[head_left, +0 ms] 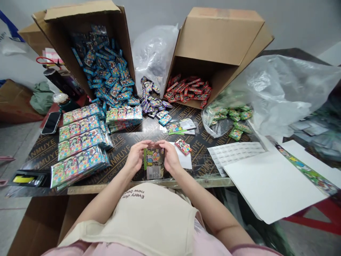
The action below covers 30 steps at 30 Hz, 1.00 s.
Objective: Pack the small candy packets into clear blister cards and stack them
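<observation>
My left hand [135, 155] and my right hand [170, 156] hold a small printed packet [153, 163] between them, fingertips at its upper corners. The packet has a green edge and a bright cartoon front, with a paler panel at its lower end. Just beyond my right hand lies a small red printed packet [183, 146]. A white paper sheet [185, 161] lies partly under my right hand. Both hands rest above a dark printed plywood tabletop [117, 154].
Two tipped cardboard boxes [90, 46] [215, 46] spill blue and red packets. Purple and green packets lie nearby, with stacked green packs at left. A phone [51, 123], plastic bags [154, 53] [287, 89], a label sheet [234, 154] and white board [271, 185] surround the work area.
</observation>
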Available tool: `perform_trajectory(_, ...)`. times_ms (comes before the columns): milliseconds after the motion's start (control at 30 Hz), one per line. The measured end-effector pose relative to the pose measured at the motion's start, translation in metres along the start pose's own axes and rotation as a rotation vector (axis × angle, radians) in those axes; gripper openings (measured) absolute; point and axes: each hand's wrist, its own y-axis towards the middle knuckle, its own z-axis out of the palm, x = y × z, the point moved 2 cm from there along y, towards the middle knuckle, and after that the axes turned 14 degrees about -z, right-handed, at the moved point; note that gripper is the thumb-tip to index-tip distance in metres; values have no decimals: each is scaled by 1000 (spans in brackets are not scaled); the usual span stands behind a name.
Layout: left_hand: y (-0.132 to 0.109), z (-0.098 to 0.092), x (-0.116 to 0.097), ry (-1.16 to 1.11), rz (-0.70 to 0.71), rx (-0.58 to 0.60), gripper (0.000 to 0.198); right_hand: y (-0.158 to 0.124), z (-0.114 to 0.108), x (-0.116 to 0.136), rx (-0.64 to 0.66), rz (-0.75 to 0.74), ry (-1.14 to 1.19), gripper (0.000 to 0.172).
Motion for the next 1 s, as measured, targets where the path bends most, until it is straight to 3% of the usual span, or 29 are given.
perform_trajectory(67,-10,-3,-10,202,169,-39,22,4,-8,5,17,17,33,18)
perform_trajectory(200,-27,-4,-25,588,444,-58,13,5,-22,16,80,-183,-144,15)
perform_trajectory(300,-25,-8,-30,616,399,-64,15,3,-25,23,140,-244,-227,14)
perform_trajectory(467,-14,-9,-37,622,243,-8,21,7,-21,33,255,-169,-226,17)
perform_trajectory(600,-24,-3,-42,767,400,16,9,8,-21,37,315,-161,-224,17)
perform_trajectory(733,-38,-1,-39,964,624,6,7,1,-30,33,376,-285,-320,13)
perform_trajectory(900,-39,-4,-33,956,604,36,9,-15,-34,30,399,-509,-421,12)
perform_trajectory(1000,-40,-2,-37,893,583,65,8,-14,-24,36,438,-476,-409,12)
